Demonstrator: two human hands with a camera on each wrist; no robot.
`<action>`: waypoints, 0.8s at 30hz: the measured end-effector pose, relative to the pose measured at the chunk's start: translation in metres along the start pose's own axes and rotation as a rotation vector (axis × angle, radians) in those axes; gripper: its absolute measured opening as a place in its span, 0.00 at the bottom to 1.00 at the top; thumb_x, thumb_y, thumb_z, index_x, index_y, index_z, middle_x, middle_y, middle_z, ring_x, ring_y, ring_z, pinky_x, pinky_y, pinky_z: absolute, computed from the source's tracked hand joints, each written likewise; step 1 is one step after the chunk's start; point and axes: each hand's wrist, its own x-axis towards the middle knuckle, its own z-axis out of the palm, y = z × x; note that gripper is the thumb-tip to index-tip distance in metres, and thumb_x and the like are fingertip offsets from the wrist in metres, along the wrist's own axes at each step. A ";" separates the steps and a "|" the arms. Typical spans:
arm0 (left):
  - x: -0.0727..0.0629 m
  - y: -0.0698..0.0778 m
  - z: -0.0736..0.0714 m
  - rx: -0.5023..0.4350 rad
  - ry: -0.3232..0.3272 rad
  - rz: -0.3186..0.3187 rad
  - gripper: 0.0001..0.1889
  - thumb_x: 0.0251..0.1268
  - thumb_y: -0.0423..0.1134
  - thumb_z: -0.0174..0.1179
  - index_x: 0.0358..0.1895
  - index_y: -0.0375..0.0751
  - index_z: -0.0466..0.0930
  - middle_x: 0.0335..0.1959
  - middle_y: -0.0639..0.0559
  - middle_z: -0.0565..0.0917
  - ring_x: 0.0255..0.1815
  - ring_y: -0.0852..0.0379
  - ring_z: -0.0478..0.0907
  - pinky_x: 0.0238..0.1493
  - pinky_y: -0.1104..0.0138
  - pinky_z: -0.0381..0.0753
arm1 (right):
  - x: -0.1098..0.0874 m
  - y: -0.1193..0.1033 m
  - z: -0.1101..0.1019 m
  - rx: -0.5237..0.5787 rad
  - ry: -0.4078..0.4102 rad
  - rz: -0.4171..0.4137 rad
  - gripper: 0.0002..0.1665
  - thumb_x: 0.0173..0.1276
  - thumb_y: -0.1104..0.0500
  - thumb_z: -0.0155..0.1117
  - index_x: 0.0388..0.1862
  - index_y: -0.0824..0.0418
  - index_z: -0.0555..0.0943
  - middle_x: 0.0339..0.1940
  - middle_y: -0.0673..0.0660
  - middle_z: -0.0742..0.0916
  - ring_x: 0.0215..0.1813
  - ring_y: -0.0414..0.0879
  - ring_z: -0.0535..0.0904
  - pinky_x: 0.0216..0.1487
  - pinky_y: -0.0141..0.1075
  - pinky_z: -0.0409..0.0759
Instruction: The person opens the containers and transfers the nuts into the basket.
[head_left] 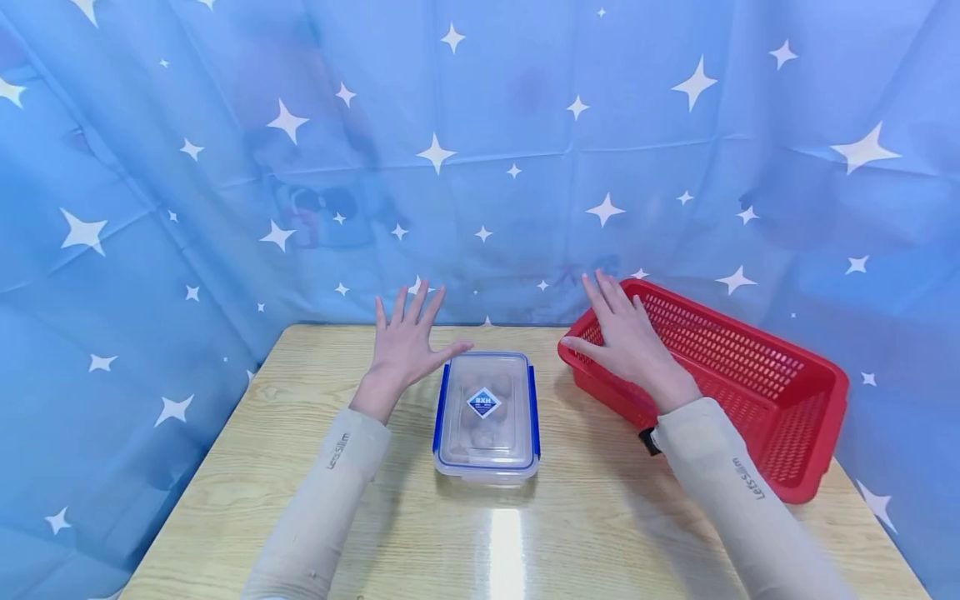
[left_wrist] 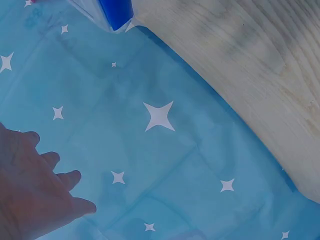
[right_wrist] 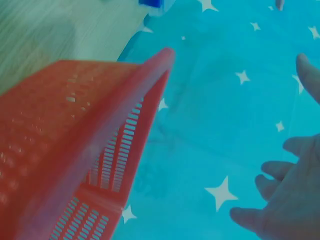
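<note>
A clear plastic food container (head_left: 487, 454) with blue side clips and a diamond-shaped label lies on the table between the two hands. Several roundish things show dimly through its lid; their kind I cannot tell. My left hand (head_left: 405, 346) is spread in the air at the container's far left, its thumb pointing toward the lid and no thing in its grasp. Fingers apart, my right hand (head_left: 630, 337) hovers over the near left rim of a red slotted plastic basket (head_left: 813, 417), holding nothing. The right wrist view shows that hand (right_wrist: 290, 195) apart from the basket (right_wrist: 75, 115).
The light wooden table (head_left: 300, 467) ends at its back edge against a blue curtain (head_left: 510, 100) with white stars. The basket stands at an angle on the table's right side, near the right edge. A bright light reflection lies before the container.
</note>
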 end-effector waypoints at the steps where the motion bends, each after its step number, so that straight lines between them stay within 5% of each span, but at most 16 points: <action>1: -0.001 0.000 0.000 0.003 0.002 0.005 0.54 0.58 0.82 0.43 0.81 0.65 0.30 0.84 0.55 0.36 0.84 0.43 0.33 0.79 0.37 0.27 | -0.001 -0.001 0.001 0.007 0.003 -0.004 0.63 0.65 0.40 0.67 0.83 0.49 0.34 0.85 0.61 0.44 0.84 0.62 0.38 0.79 0.68 0.40; 7: -0.006 0.000 0.002 0.011 0.009 0.026 0.54 0.58 0.82 0.43 0.81 0.63 0.31 0.84 0.54 0.39 0.85 0.45 0.37 0.81 0.39 0.31 | -0.004 -0.007 0.011 0.042 0.021 -0.022 0.60 0.67 0.41 0.66 0.83 0.47 0.38 0.85 0.58 0.47 0.84 0.60 0.42 0.79 0.64 0.53; 14: -0.012 0.000 0.005 -0.018 0.014 0.047 0.53 0.60 0.80 0.43 0.82 0.59 0.34 0.84 0.53 0.44 0.85 0.48 0.38 0.82 0.41 0.35 | -0.007 -0.014 0.022 0.062 0.085 -0.062 0.56 0.67 0.44 0.68 0.83 0.48 0.45 0.85 0.57 0.52 0.83 0.59 0.49 0.67 0.60 0.75; 24: -0.021 -0.002 0.007 -0.061 0.011 0.094 0.52 0.63 0.78 0.44 0.82 0.55 0.37 0.84 0.54 0.42 0.85 0.50 0.38 0.84 0.48 0.37 | -0.014 -0.026 0.037 0.122 0.049 -0.104 0.54 0.68 0.44 0.67 0.83 0.46 0.47 0.85 0.55 0.54 0.83 0.58 0.52 0.66 0.58 0.77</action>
